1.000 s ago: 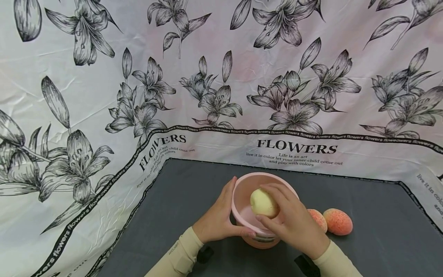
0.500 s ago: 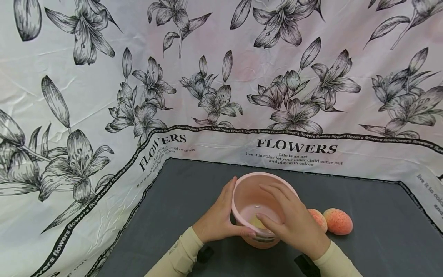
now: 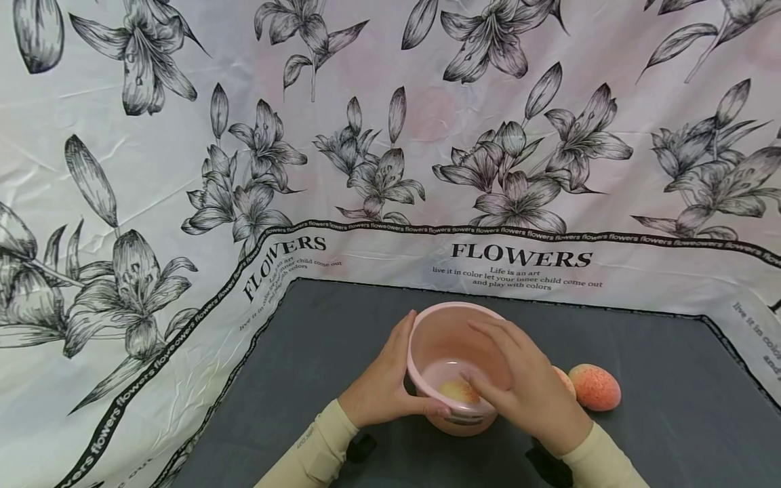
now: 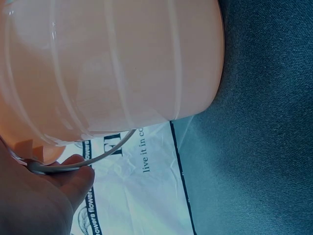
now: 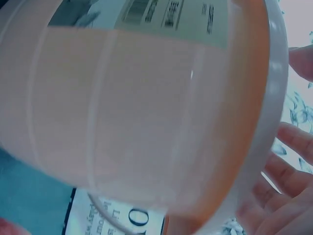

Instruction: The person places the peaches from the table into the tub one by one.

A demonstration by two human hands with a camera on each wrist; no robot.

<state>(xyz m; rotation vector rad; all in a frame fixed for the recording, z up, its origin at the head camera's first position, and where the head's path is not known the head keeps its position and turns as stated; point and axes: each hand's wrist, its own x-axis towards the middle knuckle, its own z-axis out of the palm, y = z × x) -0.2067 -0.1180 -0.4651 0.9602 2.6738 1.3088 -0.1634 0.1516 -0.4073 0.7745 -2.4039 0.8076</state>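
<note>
1. Nearest the wearer, two cream-coloured sleeves, left [image 3: 311, 449] and right [image 3: 601, 457], reach in from the bottom edge, with a small black object beside each wrist.
2. The left hand [image 3: 387, 383] has its grip on the left side of a pale pink, round plastic bucket [image 3: 445, 332]: the thumb lies along the near rim, and the fingers wrap the outer left side. In the left wrist view, these fingers are beside a thin grey curved handle [image 4: 105, 155].
3. The right hand [image 3: 527, 386] reaches over the bucket's right rim. Its grip is spread, thumb apart from fingers, and pinches nothing. Whether the palm touches the rim cannot be told.
4. A rounded yellow fruit with a reddish flush [image 3: 459, 391] lies inside the bucket, low down towards the near wall. It sits below the right grip, near the thumb tip as seen from above, and to the right of the left thumb. The near rim hides part of it.
5. A printed paper label [image 5: 171, 17] is on the bucket's outer wall.
6. Just right of the right hand, two rounded orange-red speckled fruits rest on the dark grey bench [image 3: 342, 339]: one in full view [image 3: 595, 388], the other [image 3: 567, 381] mostly hidden by the hand.
7. Farthest back, white cloth [image 3: 366, 251] printed with black line-drawn lilies and the word "FLOWERS" rises behind everything.
</note>
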